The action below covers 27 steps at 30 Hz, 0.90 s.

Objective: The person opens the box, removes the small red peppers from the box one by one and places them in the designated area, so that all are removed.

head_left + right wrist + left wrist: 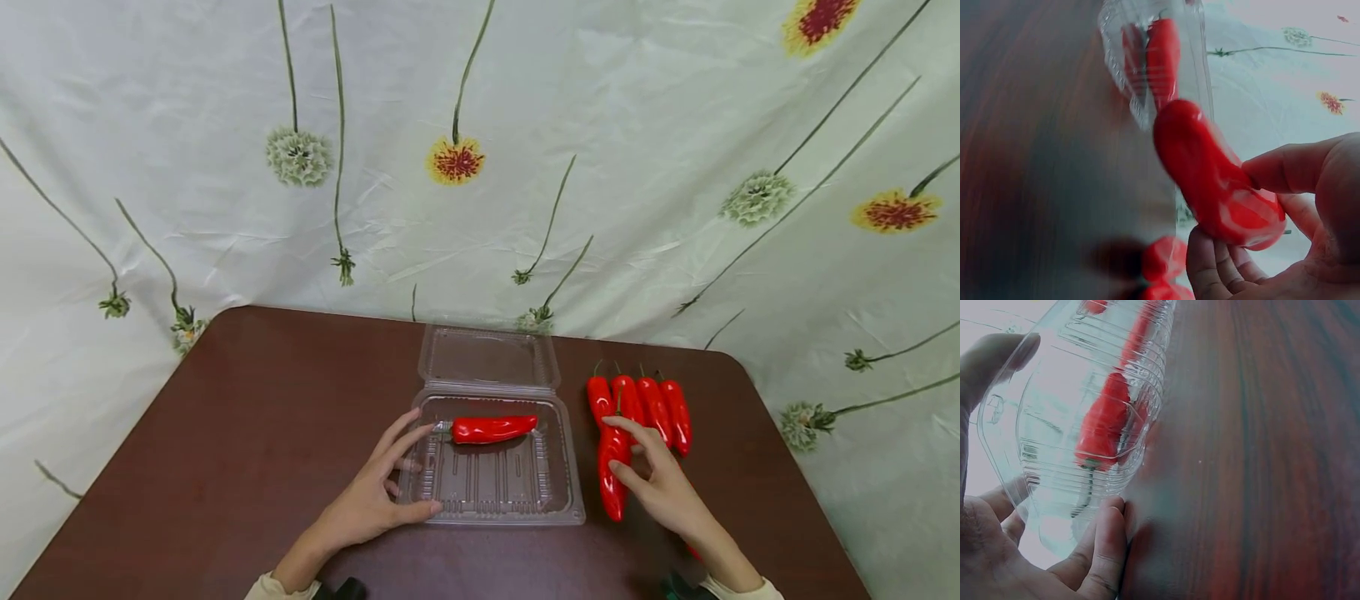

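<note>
A clear plastic clamshell box (491, 502) lies with its lid folded back on the table. Inside it, near the hinge, one red chili pepper (491, 429) rests crosswise with its stem to the left. My left hand (369, 497) grips the box's left side, thumb at the front corner and fingers along the wall. To the right of the box, my right hand (663, 483) pinches another red chili pepper (1210, 178) between thumb and fingers. In the right wrist view that pepper is raised above the table, its tip toward the box.
Several red peppers (678, 417) lie side by side just beyond my right hand, stems pointing away. A bit of red shows under my right wrist. The brown table (247, 433) ends at a white flowered cloth (390, 192) hanging behind it.
</note>
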Each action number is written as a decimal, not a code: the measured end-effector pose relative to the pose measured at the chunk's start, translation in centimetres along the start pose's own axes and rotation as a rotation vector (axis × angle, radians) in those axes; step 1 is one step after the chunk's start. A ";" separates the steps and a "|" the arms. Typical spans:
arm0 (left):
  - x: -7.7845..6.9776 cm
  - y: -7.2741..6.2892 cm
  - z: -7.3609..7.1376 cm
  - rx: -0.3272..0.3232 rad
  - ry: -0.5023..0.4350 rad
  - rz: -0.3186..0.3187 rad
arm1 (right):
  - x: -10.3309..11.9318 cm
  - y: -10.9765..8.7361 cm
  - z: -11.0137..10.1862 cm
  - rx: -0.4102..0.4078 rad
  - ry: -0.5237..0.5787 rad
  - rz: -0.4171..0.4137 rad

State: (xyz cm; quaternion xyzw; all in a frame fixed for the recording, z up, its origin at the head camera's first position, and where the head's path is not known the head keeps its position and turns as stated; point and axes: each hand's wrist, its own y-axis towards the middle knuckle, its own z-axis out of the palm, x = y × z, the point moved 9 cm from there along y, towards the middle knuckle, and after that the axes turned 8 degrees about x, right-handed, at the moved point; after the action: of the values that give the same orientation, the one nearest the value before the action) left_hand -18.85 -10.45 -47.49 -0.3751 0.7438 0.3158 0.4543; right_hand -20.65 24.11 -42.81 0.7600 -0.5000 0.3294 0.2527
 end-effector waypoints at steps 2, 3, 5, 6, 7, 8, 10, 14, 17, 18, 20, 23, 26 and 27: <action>0.0 0.0 0.0 0.003 -0.001 0.003 | 0.0 -0.5 -0.3 -0.009 -0.044 -0.014; -0.1 0.0 -0.1 0.004 0.000 0.002 | 0.0 -0.7 -0.4 -0.006 -0.054 -0.016; 0.0 0.0 -0.1 0.007 -0.002 -0.005 | -0.1 -1.2 -0.6 0.005 -0.076 -0.010; 0.1 0.0 0.0 0.009 -0.004 -0.013 | -0.1 -1.4 -0.7 0.011 -0.086 -0.005; 0.1 0.0 0.0 0.010 -0.008 -0.021 | -0.2 -1.6 -0.8 0.017 -0.095 0.003; 0.2 0.1 0.0 0.012 -0.015 -0.029 | -0.2 -1.9 -0.9 0.022 -0.108 0.005; 0.3 0.1 0.0 0.018 -0.027 -0.034 | -0.4 -2.3 -1.0 0.033 -0.140 0.014; 0.1 0.2 -0.1 0.028 -0.045 -0.033 | -0.8 -3.1 -1.1 0.059 -0.184 0.028; 0.1 0.2 -0.1 0.032 -0.051 -0.054 | -1.2 -3.5 -1.0 0.073 -0.199 0.041; 0.1 0.2 -0.1 0.033 -0.051 -0.056 | -1.3 -3.6 -1.0 0.076 -0.206 0.041; 0.1 0.3 -0.2 0.033 -0.053 -0.060 | -1.4 -3.7 -0.9 0.075 -0.213 0.043; -0.1 0.3 -0.3 0.036 -0.055 -0.047 | -1.4 -3.7 -1.0 0.065 -0.231 0.027; -0.1 0.4 -0.2 0.046 -0.058 -0.048 | -1.4 -3.8 -1.0 0.059 -0.259 0.036; 0.0 0.4 -0.1 0.049 -0.057 -0.049 | -1.5 -3.8 -1.0 0.058 -0.266 0.048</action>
State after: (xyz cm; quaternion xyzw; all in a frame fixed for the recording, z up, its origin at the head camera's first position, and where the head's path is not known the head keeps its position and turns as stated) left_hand -19.21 -10.33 -47.35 -0.3729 0.7285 0.2969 0.4921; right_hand -17.77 27.15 -43.49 0.7919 -0.5372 0.2461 0.1544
